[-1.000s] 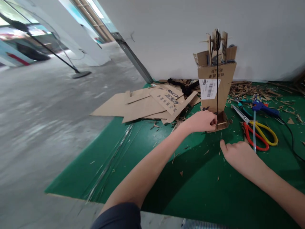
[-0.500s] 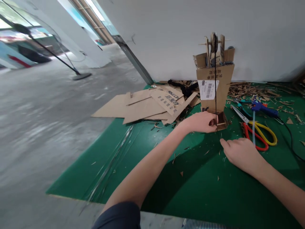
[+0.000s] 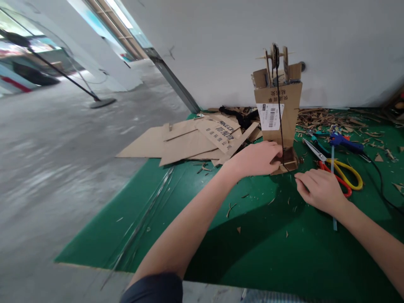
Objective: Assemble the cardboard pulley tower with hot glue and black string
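A tall cardboard stand [image 3: 292, 113] carries a cardboard pulley wheel [image 3: 275, 57] on a wooden stick at its top. Black string [image 3: 280, 109] hangs from the wheel down the front, past a small open cardboard tray [image 3: 288, 165] at the foot. My left hand [image 3: 259, 159] is at the tray's left side, fingers curled over it beside the string; its fingertips are partly hidden. To the right of the tray, my right hand [image 3: 322, 190] is closed, pinching the string's lower end, which slants from the tray's front.
Scissors [image 3: 352, 172] with red and yellow handles and a blue glue gun [image 3: 347, 143] with a glue stick lie right. Cut cardboard sheets [image 3: 186, 139] are piled left. Scraps [image 3: 331, 120] line the wall along the green tabletop [image 3: 151, 235].
The string's lower part now bends toward my right hand, which has moved slightly up. My left hand has shifted a little left, baring more of the tray. The view has turned slightly.
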{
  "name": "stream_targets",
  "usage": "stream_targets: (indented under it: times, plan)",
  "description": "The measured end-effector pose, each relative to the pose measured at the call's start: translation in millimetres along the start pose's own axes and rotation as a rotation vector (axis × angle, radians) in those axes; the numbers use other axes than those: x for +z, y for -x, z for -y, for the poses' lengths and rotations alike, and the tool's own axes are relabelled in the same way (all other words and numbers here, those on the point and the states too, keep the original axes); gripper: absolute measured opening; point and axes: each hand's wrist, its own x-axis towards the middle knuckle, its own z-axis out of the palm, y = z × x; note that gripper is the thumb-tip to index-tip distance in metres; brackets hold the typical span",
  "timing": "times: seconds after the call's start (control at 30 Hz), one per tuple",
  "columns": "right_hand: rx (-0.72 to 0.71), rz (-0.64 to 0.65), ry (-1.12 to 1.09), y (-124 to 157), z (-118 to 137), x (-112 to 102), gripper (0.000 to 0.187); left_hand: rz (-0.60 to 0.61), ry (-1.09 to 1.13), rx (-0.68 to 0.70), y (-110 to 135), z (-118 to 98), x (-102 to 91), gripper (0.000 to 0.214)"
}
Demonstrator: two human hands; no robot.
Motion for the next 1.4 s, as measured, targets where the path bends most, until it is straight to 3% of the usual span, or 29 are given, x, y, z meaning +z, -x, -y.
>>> stream_targets:
  times: [0.17,0.4,0.63,0.77,0.93,1.07,1.2,1.4]
  plan:
    - [-0.069,0.018,0.076,-5,-1,-3,0.017,0.009,0.000,-0.012,4,-11,-6.8,0.011]
    - [-0.044,0.066,0.207,-23,-9,-1,0.017,0.073,0.061,0.102,-2,-9,-5.5,0.003]
    - [-0.039,0.153,0.242,-47,-18,5,0.014,0.088,-0.056,0.061,-4,-5,-0.2,0.033]
    - [-0.041,0.237,0.258,-56,-23,2,0.014,0.052,-0.077,0.051,-9,-5,4.7,0.014]
    - [0.030,0.201,0.271,-58,-19,7,0.018,-0.047,-0.049,0.080,-15,-2,13.5,0.014]
    - [0.084,0.166,0.263,-53,-15,17,0.019,-0.103,0.129,0.041,-16,3,14.7,0.019]
    - [0.092,0.142,0.270,-51,-14,22,0.019,-0.072,0.272,0.145,-18,12,13.8,0.024]
    - [0.105,0.202,0.311,-54,-13,17,0.016,-0.026,0.225,0.218,-20,17,16.1,0.026]
